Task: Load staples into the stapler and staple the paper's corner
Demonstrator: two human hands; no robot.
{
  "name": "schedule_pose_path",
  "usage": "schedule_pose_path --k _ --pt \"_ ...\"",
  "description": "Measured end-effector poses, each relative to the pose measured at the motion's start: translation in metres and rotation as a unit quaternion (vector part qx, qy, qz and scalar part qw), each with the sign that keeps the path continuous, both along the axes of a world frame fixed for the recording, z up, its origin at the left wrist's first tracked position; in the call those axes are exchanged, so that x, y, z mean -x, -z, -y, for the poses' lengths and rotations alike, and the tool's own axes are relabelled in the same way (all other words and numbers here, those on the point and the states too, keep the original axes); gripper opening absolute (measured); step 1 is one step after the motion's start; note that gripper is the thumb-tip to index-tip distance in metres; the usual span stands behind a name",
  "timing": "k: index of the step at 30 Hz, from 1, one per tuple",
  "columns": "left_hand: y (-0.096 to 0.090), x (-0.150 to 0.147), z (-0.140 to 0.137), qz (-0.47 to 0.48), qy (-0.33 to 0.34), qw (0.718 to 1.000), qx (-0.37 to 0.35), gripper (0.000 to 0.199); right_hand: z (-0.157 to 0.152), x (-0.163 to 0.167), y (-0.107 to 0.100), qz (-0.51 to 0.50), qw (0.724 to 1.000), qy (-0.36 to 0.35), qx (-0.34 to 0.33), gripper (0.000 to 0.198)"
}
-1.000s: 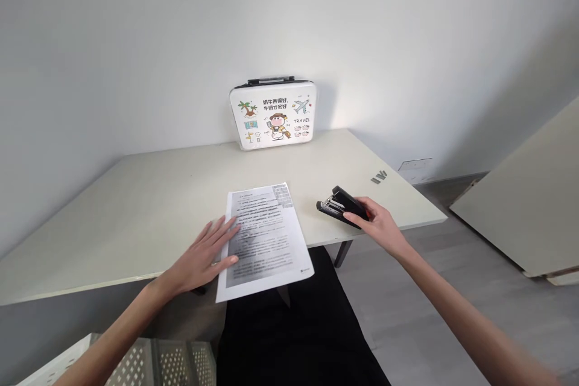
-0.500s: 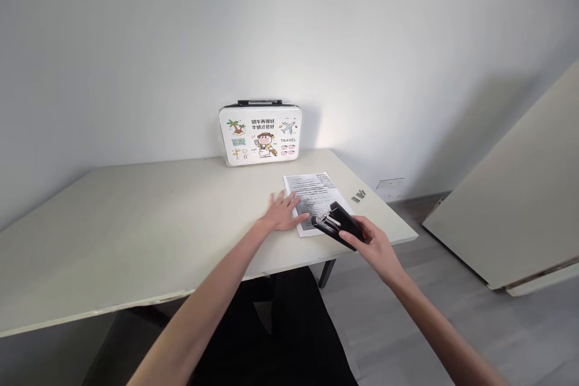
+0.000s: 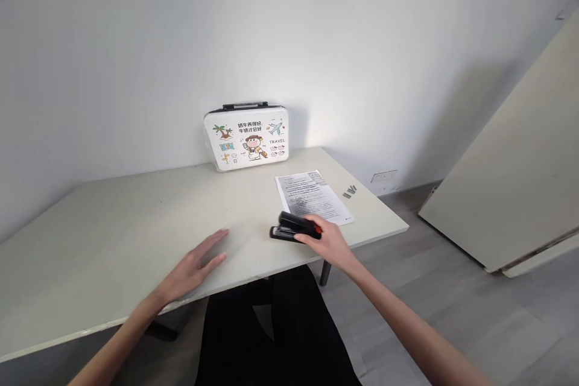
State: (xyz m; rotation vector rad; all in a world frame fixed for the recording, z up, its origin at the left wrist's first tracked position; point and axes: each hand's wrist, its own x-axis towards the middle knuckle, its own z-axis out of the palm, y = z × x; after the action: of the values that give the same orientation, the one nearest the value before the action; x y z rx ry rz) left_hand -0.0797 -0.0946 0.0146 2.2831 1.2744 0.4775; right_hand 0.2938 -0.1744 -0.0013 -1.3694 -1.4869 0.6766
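Observation:
A black stapler (image 3: 294,227) is gripped by its rear end in my right hand (image 3: 330,242), its jaws pointing left and slightly parted. It overlaps the near edge of a printed sheet of paper (image 3: 312,196), which lies flat on the table. Whether the stapler touches the tabletop, I cannot tell. My left hand (image 3: 192,268) is empty, fingers extended, close to the table's front edge and apart from the paper. Several short grey staple strips (image 3: 349,192) lie to the right of the sheet.
At the back of the pale table (image 3: 149,223), a white case (image 3: 248,139) with cartoon prints and a black handle stands against the wall. Right of the table, a large pale panel (image 3: 506,163) rises from the grey floor. My legs are under the front edge.
My left hand has come off the paper and moved left towards the front edge. The right hand has carried the stapler left and turned it more level. The view has shifted slightly.

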Motion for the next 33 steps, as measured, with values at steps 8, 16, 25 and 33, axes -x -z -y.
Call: schedule_pose_path --k 8,16,25,33 --pt "0.006 0.007 0.010 0.161 -0.113 0.980 0.001 0.054 -0.070 0.102 0.006 0.055 0.993 -0.095 -0.034 0.027" --pt "0.010 0.011 0.018 0.286 -0.151 0.946 0.007 0.053 -0.068 0.103 0.027 -0.053 0.995 -0.078 -0.023 0.043" --pt "0.028 0.015 0.007 0.392 -0.204 0.897 0.009 0.054 -0.066 0.103 0.027 -0.026 0.997 -0.066 -0.017 0.041" --pt "0.018 -0.004 0.012 0.555 -0.219 0.790 0.142 0.028 -0.055 0.114 0.023 0.067 0.991 -0.065 -0.099 0.020"
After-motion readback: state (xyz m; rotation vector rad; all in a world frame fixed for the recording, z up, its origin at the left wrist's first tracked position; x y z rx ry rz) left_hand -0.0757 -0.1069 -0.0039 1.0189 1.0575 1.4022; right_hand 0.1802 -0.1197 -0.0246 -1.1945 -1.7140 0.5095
